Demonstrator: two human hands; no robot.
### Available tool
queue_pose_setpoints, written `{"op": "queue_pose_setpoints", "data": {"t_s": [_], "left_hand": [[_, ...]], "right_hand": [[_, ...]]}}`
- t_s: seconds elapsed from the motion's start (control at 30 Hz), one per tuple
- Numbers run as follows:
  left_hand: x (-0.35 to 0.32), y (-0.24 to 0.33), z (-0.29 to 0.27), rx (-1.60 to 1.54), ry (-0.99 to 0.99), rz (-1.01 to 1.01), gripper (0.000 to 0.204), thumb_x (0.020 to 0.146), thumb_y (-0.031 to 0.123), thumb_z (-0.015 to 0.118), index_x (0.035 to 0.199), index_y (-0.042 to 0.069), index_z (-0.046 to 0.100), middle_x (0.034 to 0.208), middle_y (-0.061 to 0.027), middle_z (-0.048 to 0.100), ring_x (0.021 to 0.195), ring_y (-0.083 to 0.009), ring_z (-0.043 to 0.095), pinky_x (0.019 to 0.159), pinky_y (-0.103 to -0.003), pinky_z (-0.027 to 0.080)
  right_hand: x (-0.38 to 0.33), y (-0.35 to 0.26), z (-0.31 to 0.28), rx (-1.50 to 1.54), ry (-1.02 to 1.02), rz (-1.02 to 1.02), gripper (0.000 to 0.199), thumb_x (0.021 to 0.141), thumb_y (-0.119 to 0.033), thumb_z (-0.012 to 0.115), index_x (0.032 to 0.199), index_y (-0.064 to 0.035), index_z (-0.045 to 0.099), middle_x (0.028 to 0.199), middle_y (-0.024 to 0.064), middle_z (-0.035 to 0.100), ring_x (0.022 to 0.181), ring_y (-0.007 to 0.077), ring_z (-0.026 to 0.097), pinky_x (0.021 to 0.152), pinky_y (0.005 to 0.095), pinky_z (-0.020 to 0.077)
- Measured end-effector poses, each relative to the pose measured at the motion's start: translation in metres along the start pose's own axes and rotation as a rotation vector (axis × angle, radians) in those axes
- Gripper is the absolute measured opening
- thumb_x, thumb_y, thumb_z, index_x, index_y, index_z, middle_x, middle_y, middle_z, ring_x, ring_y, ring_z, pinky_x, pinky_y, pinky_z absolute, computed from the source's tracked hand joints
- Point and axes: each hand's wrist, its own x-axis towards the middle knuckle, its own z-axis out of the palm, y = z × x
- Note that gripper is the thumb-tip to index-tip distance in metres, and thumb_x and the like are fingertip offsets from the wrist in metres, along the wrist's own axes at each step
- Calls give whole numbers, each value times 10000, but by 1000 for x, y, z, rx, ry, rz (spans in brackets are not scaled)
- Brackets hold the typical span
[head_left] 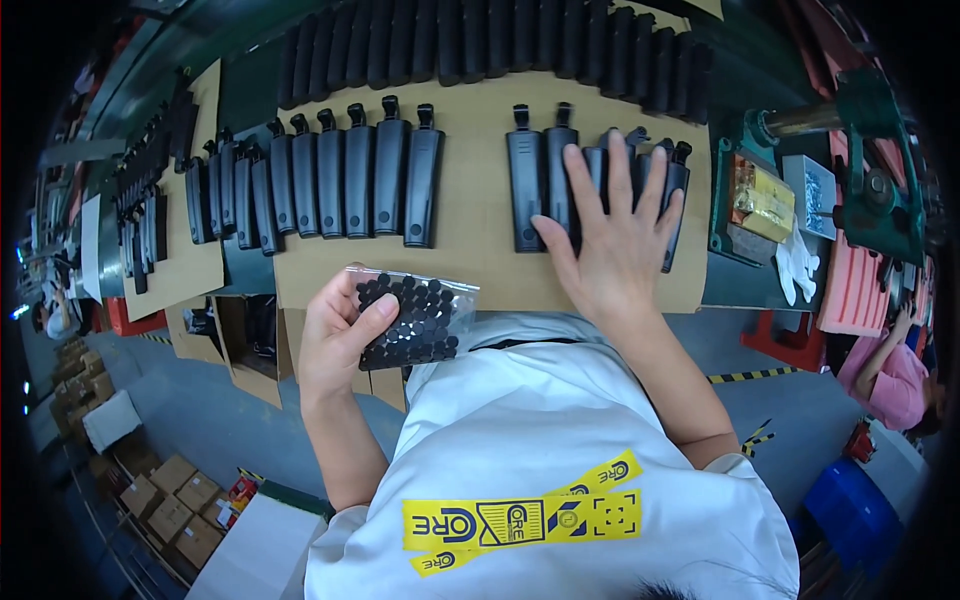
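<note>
Black handles [525, 190] lie under and beside the right hand [615, 245], palm down, fingers spread wide. Thumb uppermost, the left hand [338, 325] pinches a clear bag [430, 310] of discs [405, 345]. The handles look slim, smooth.

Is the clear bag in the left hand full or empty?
Partly full: black discs crowd the clear bag in the left hand, except along its right edge.

label: crossed yellow strips [515, 521] | print: dark lettering [443, 525], square bracketed symbol [615, 515] | on: pale shirt [530, 410]
</note>
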Motion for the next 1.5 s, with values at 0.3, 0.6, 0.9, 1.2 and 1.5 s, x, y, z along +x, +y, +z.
{"op": "queue_pose_setpoints", "data": {"t_s": [0.3,0.6,0.9,1.2,1.5], "left_hand": [[-9,0,39,31,8,14,274,930,-31,686,1189,2,606,964,-60,683,746,-73,602,673,-163,491],[-10,-19,69,15,-122,-78,262,945,-9,681,1195,-2,603,969,-63,689,748,-72,593,695,-167,474],[-7,-24,86,46,-122,-154,254,944,1,692,1182,-3,601,1001,-76,689,778,-80,609,733,-183,495],[0,-28,83,18,-69,-51,266,938,9,699,1183,-13,597,956,-74,711,781,-98,647,714,-185,520],[3,-31,92,73,4,4,195,923,36,732,1083,-37,648,873,-63,724,685,-91,625,644,-182,509]], "right_hand": [[-6,-2,-25,229,-87,-104,634,999,-344,597,1585,-180,417,1698,117,255,1565,468,79,1164,727,110],[-32,63,-38,263,65,-42,548,933,-146,654,1464,-48,559,1624,88,428,1569,358,224,1218,591,167],[-20,23,-26,244,-162,-211,674,939,-166,644,1556,-27,409,1670,106,337,1578,321,205,1236,600,119],[-6,31,-31,386,-266,-335,712,927,-187,658,1561,-12,387,1668,149,322,1570,303,238,1255,571,105],[-37,65,-20,368,16,-129,632,911,-170,681,1488,6,493,1615,174,411,1540,348,304,1244,545,153]]}}
